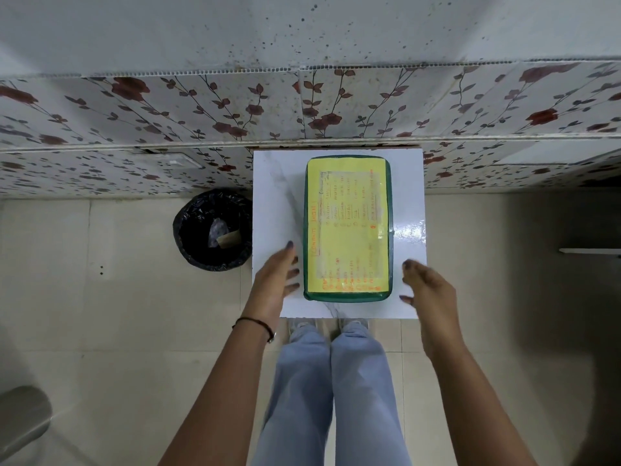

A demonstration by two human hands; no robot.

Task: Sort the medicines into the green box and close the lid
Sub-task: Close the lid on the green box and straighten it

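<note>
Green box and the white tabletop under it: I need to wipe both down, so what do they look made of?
Green box: likely moulded plastic, judging by its rounded rim; the lid carries a yellow paper sheet under glossy clear film. White tabletop: smooth, glossy, faintly veined, perhaps laminate or marble-look tile; it shows bright glare.
</note>
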